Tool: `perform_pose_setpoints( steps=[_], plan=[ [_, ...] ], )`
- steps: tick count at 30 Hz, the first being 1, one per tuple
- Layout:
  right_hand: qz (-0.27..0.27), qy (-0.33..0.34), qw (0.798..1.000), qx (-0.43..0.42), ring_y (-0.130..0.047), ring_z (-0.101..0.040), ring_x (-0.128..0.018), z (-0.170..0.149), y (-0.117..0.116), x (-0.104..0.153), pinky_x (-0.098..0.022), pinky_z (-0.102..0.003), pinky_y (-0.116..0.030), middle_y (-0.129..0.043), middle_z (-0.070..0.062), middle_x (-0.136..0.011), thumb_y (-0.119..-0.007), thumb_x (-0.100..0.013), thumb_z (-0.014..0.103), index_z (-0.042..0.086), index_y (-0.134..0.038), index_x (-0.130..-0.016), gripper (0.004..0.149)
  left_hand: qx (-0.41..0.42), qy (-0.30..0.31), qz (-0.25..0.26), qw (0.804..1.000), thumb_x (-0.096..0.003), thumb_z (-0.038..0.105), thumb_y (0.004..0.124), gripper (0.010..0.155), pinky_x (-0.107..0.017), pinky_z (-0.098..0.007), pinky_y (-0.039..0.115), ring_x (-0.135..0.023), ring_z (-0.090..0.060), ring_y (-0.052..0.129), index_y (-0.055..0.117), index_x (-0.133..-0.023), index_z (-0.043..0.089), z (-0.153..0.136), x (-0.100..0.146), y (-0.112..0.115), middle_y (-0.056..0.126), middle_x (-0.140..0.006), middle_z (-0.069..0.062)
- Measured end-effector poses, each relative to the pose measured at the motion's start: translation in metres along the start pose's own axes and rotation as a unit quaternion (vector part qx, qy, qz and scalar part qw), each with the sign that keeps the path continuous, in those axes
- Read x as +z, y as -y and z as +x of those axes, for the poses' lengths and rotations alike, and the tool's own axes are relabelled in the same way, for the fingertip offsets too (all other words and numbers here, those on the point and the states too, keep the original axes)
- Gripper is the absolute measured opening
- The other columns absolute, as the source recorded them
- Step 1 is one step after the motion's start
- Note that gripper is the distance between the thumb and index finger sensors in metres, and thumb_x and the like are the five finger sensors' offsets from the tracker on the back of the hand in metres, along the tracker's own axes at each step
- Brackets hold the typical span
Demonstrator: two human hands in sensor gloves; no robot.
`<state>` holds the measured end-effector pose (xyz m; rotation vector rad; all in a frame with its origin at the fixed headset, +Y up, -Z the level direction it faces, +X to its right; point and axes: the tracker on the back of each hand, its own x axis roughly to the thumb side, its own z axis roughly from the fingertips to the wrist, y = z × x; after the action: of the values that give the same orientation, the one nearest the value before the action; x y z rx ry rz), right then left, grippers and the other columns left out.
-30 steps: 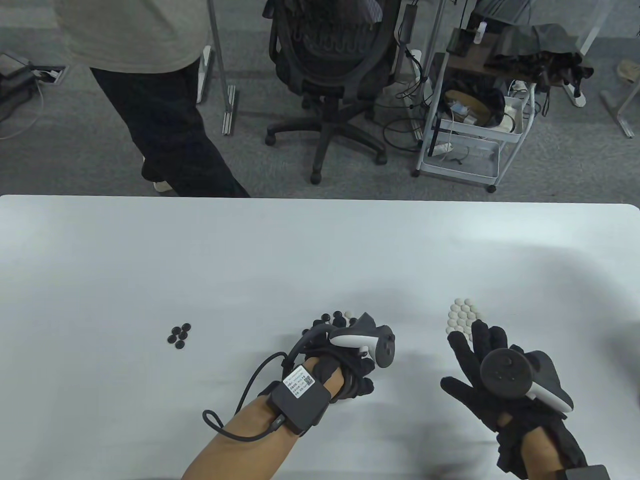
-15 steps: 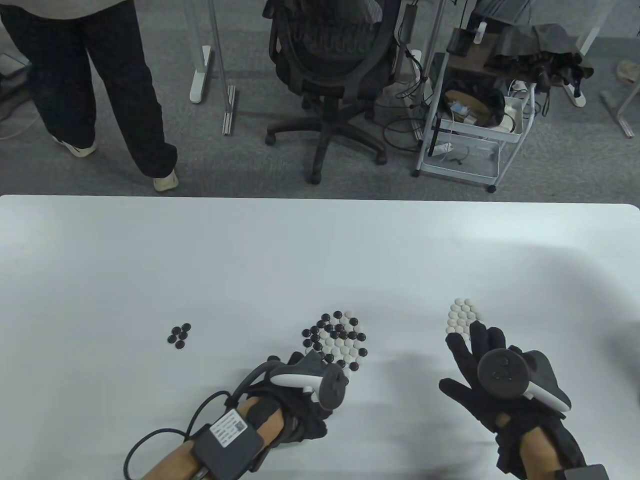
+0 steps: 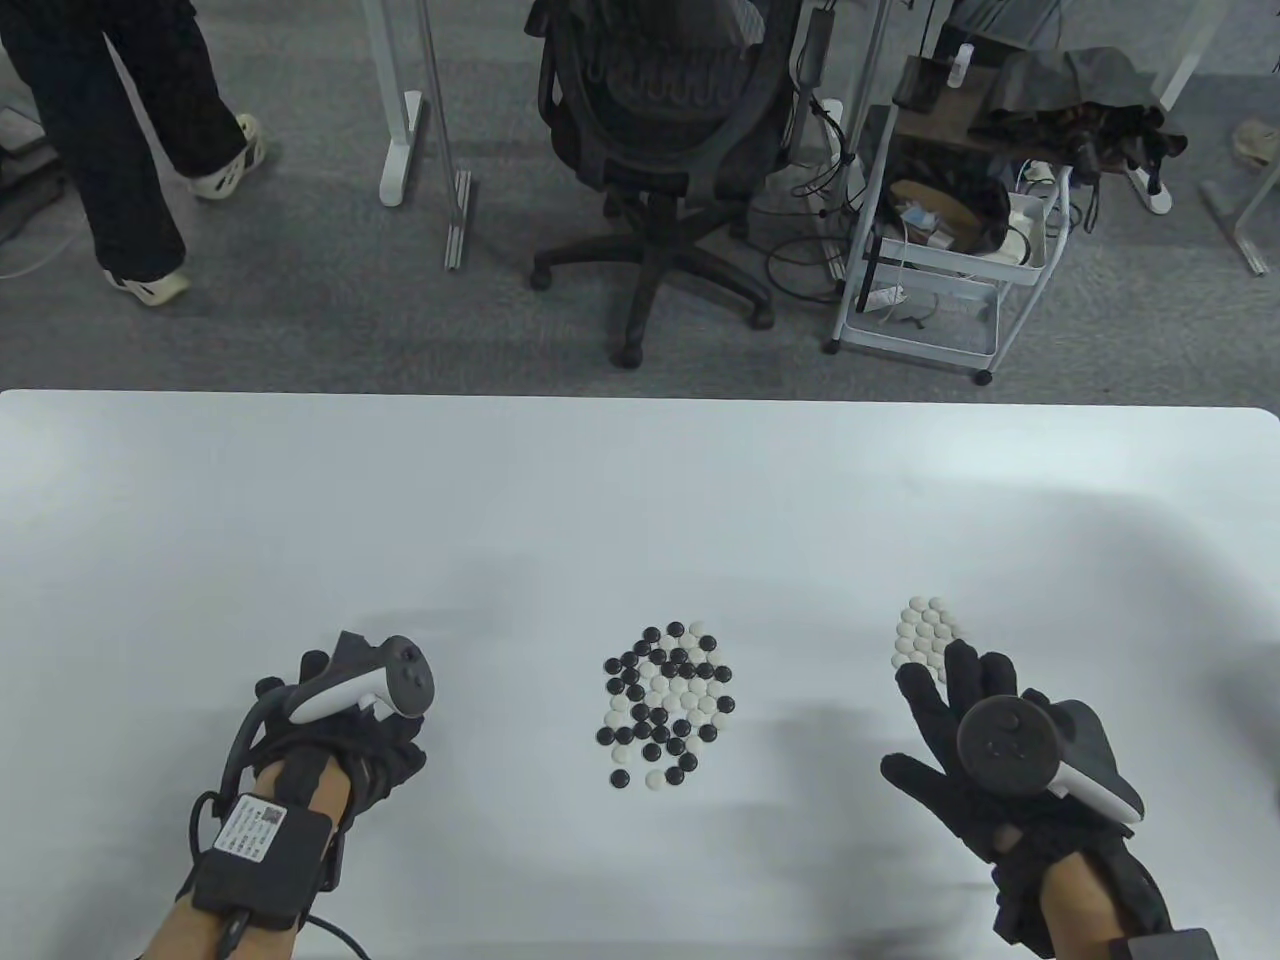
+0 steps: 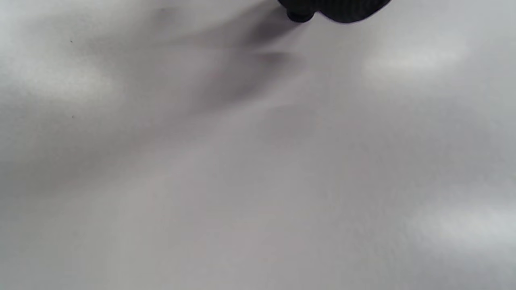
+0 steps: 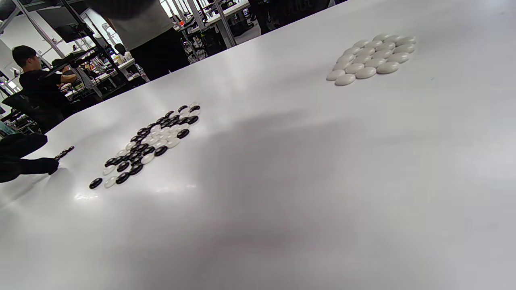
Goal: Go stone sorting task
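Note:
A mixed pile of black and white Go stones [image 3: 665,705] lies at the table's middle front; it also shows in the right wrist view [image 5: 149,145]. A tidy group of white stones [image 3: 925,630] lies to the right, also in the right wrist view [image 5: 371,56]. My left hand [image 3: 335,725] hovers at the left, covering the small group of black stones, which shows only in the right wrist view [image 5: 64,152] next to that hand [image 5: 24,163]. Its fingers are curled under the tracker; I cannot tell if they hold a stone. My right hand [image 3: 950,720] is spread open and empty just in front of the white group.
The white table [image 3: 640,500] stretches bare behind the stones. Beyond its far edge stand an office chair [image 3: 660,130] and a wire cart [image 3: 940,230]. A person [image 3: 130,130] walks at the far left.
My left hand has left the mixed pile, pulled back and swung left to the black group, uncovering the mixed pile. My right hand has stayed put. The person behind has walked away left.

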<state>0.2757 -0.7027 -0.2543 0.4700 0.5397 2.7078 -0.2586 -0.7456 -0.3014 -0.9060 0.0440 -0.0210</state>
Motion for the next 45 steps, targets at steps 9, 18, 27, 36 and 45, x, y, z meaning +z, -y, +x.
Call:
perform_pose_setpoints(
  steps=[9, 18, 27, 36, 45],
  plan=[
    [0.001, -0.001, 1.0, -0.002, 0.013, -0.06, -0.086, -0.001, 0.0, 0.0, -0.051, -0.08, -0.002, 0.012, -0.032, -0.103, -0.051, -0.057, 0.053, 0.011, -0.01, -0.112, 0.081, 0.082, -0.046, 0.006, 0.996, -0.0564, 0.045, 0.045, 0.061, -0.056, -0.082, -0.007, -0.089, -0.054, -0.024, 0.037, -0.116, 0.034, -0.017, -0.023, -0.028, -0.023, -0.107, -0.025],
    [0.0, -0.001, 1.0, -0.006, 0.013, -0.06, -0.086, -0.002, 0.001, 0.001, -0.051, -0.08, -0.002, 0.013, -0.032, -0.103, -0.051, -0.057, 0.053, 0.011, -0.01, -0.112, 0.082, 0.13, -0.025, 0.048, 0.99, -0.0563, 0.045, 0.045, 0.064, -0.057, -0.082, -0.007, -0.089, -0.055, -0.024, 0.037, -0.118, 0.031, -0.012, -0.014, -0.052, -0.024, -0.107, -0.026],
    [0.005, -0.002, 1.0, -0.005, 0.013, -0.06, -0.086, -0.002, 0.0, 0.0, -0.051, -0.08, -0.002, 0.012, -0.032, -0.103, -0.051, -0.057, 0.053, 0.011, -0.01, -0.112, 0.081, 0.026, 0.093, 0.001, 0.995, -0.0613, 0.044, 0.051, 0.061, -0.056, -0.084, 0.001, -0.093, -0.059, -0.014, 0.062, -0.116, 0.02, 0.061, 0.026, -0.055, -0.007, -0.115, -0.03],
    [0.013, -0.004, 1.0, -0.002, 0.013, -0.06, -0.086, -0.001, -0.001, -0.002, -0.052, -0.08, -0.002, 0.012, -0.033, -0.103, -0.051, -0.057, 0.053, 0.011, -0.01, -0.112, 0.081, -0.126, 0.197, -0.027, 0.972, -0.0609, 0.044, 0.053, 0.059, -0.055, -0.084, 0.005, -0.095, -0.061, -0.005, 0.065, -0.114, 0.022, 0.156, 0.041, -0.013, 0.003, -0.118, -0.033],
    [0.011, -0.004, 1.0, -0.003, 0.013, -0.06, -0.086, 0.0, -0.001, -0.001, -0.052, -0.08, -0.003, 0.012, -0.032, -0.103, -0.051, -0.057, 0.053, 0.011, -0.01, -0.112, 0.081, -0.198, 0.194, -0.031, 0.96, -0.0607, 0.044, 0.05, 0.061, -0.054, -0.084, 0.001, -0.091, -0.06, -0.013, 0.035, -0.117, 0.029, 0.182, 0.026, 0.019, -0.012, -0.111, -0.032]
  ],
)
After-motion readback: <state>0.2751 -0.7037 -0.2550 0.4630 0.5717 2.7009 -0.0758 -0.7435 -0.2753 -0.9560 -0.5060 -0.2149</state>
